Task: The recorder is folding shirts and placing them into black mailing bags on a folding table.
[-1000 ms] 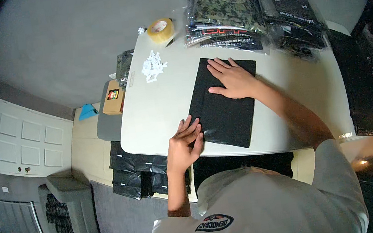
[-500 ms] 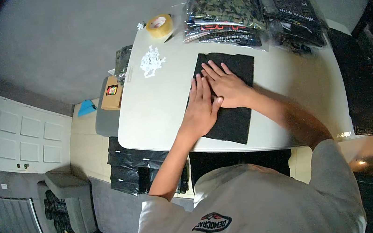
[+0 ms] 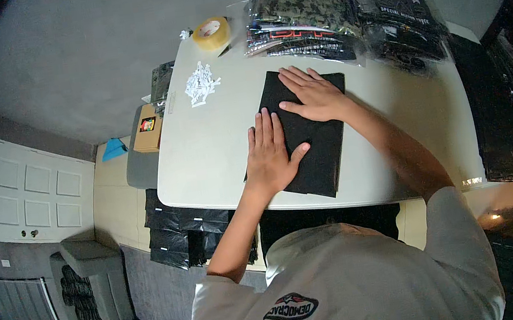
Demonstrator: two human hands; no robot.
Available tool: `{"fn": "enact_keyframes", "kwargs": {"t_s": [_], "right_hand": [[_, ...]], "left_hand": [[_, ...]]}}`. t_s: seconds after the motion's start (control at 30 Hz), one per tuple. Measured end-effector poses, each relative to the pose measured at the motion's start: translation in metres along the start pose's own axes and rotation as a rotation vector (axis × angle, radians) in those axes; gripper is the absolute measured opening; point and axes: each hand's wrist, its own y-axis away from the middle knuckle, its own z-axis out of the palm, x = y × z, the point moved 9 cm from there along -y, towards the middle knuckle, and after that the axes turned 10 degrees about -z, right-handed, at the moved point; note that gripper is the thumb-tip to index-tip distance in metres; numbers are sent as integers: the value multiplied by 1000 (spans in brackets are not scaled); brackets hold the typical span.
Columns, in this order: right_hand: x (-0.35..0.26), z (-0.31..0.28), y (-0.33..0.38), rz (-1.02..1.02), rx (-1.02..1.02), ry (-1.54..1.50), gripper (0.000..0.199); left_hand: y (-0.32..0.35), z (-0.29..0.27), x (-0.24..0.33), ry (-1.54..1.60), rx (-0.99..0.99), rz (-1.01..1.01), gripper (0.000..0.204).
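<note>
A black folded cloth (image 3: pixel 315 159), flat and roughly rectangular, lies on the white table (image 3: pixel 205 160) in front of me; its kind of garment cannot be made out. My left hand (image 3: pixel 270 157) rests flat on its left side, fingers stretched forward and thumb out over the cloth. Higher up, my right hand (image 3: pixel 315 95) presses flat near the far right corner, fingers pointing away to the left and thumb spread. The two hands are apart, and neither grips anything.
At the far edge stand stacks of clear-bagged folded clothes, one camouflage-topped (image 3: pixel 301 8) and one black (image 3: pixel 398 2). A tape roll (image 3: pixel 211 33) and a pile of white paper slips (image 3: pixel 201 84) lie far left. A cardboard box (image 3: pixel 146 130) sits beyond the table's left edge.
My hands have separated from their overlap. The left slid toward the cloth's left edge, and the right moved forward toward its far right corner.
</note>
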Motion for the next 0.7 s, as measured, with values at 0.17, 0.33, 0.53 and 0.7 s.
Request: {"fn": "enact_keyframes", "kwargs": {"t_s": [0.17, 0.33, 0.53, 0.7], "right_hand": [[-8, -9, 13, 34, 29, 40, 81], [-14, -10, 62, 110, 52, 150, 83], [-6, -17, 61, 197, 80, 102, 93], [5, -36, 69, 151, 190, 77, 85]], "left_hand": [[-1, 0, 2, -22, 18, -6, 101], [-1, 3, 3, -45, 56, 24, 102], [0, 0, 0, -22, 83, 28, 106], [0, -4, 0, -21, 47, 19, 106]]}}
